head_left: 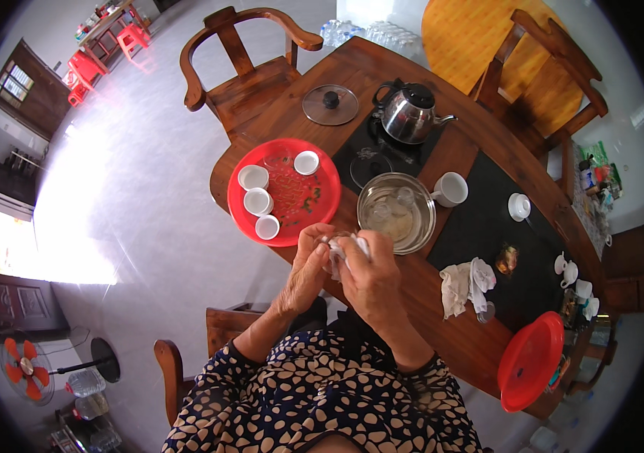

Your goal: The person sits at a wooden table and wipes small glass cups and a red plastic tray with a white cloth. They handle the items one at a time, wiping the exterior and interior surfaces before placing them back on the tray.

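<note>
My left hand (308,268) is closed around what looks like a small clear glass, mostly hidden by fingers. Bunched in my right hand (373,281) is a white cloth (335,260), pressed against that glass. Both hands meet over the table's near edge. Just beyond them, a steel bowl (429,219) holds water and several clear glasses (403,198). To the left, a red round tray (240,215) carries several white cups (253,177) and a clear glass near its far rim. A white mug (452,189) stands right of the bowl.
Behind the bowl, a steel kettle (406,121) sits on a black hob, with a glass lid (330,104) beside it. Crumpled cloths (467,287), a red basin (531,362) and small white teaware (519,206) occupy the right side. Wooden chairs (250,68) surround the wooden table (443,332).
</note>
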`<state>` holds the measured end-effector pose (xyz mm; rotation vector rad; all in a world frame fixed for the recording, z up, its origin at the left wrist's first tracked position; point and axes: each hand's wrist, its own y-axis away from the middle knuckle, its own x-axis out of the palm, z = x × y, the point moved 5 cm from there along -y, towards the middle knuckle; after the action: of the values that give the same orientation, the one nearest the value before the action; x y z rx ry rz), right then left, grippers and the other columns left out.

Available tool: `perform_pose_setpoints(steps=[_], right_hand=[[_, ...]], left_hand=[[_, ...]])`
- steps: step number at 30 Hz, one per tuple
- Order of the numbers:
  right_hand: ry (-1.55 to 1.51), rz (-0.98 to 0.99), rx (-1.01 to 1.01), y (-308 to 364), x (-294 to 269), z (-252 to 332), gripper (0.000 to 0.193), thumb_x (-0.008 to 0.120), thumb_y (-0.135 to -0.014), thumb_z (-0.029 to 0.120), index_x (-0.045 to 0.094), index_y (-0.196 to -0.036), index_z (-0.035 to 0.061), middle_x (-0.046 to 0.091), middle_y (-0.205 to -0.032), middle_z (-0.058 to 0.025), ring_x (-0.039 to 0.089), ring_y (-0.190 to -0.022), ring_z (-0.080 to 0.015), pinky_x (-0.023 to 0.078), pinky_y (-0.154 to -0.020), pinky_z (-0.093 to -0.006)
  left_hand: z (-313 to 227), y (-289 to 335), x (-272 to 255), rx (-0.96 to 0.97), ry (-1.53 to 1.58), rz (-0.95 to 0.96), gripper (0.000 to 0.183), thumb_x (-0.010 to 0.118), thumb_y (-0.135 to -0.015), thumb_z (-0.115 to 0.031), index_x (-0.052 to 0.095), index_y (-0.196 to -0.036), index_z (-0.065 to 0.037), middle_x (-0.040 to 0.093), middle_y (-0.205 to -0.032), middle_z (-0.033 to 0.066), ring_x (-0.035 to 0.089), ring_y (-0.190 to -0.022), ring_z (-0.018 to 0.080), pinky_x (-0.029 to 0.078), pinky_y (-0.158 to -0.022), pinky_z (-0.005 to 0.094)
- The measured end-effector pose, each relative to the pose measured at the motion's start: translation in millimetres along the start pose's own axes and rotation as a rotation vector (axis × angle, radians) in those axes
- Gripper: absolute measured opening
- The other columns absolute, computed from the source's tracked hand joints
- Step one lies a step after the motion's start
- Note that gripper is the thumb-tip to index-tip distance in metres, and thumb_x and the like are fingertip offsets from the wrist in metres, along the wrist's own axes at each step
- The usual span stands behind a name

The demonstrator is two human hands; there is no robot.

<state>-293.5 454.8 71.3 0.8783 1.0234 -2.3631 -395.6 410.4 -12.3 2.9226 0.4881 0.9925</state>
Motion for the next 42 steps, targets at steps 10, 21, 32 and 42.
perform_pose_setpoints(steps=[10,21,32,42], right_hand=[[-0.152,0.234,0.041,16,14,-10,0.035,0.071,-0.068,0.007,0.065,-0.102,0.0061,0.05,-0.102,-0.0113,0.05,-0.091,-0.029,0.047,-0.075,-0.0363],[-0.957,0.198,0.419,50,9,-55,0.022,0.066,-0.078,0.001,0.062,-0.099,0.0009,0.05,-0.101,-0.0065,0.054,-0.092,-0.0145,0.046,-0.078,-0.0245],[0.359,0.236,0.393,137,12,-124,0.046,0.073,-0.071,0.017,0.054,-0.112,0.0099,0.05,-0.115,-0.0105,0.046,-0.111,-0.0311,0.041,-0.083,-0.0448],[0.039,-0.023,0.157,65,-48,-59,0.07,0.08,-0.06,0.009,0.051,-0.123,0.0031,0.044,-0.123,-0.0166,0.049,-0.105,-0.0315,0.044,-0.088,-0.0403]], left_hand=[[4,8,-3,-0.019,-0.134,0.024,0.041,0.049,-0.098,-0.029,0.031,-0.13,-0.01,0.046,-0.116,0.0055,0.046,-0.105,0.0125,0.04,-0.09,0.0286],[16,17,5,-0.258,0.254,0.204,0.036,0.051,-0.096,-0.023,0.041,-0.128,-0.009,0.054,-0.12,0.0127,0.054,-0.102,0.0168,0.045,-0.08,0.0275],[26,9,-5,-0.277,0.112,0.009,0.037,0.055,-0.095,-0.017,0.041,-0.127,-0.006,0.06,-0.108,0.0085,0.054,-0.083,0.0099,0.043,-0.067,0.0199],[25,-3,30,-0.081,-0.476,-0.011,0.042,0.073,-0.08,-0.007,0.046,-0.112,0.001,0.06,-0.103,0.0089,0.06,-0.089,0.0129,0.052,-0.078,0.0262]])
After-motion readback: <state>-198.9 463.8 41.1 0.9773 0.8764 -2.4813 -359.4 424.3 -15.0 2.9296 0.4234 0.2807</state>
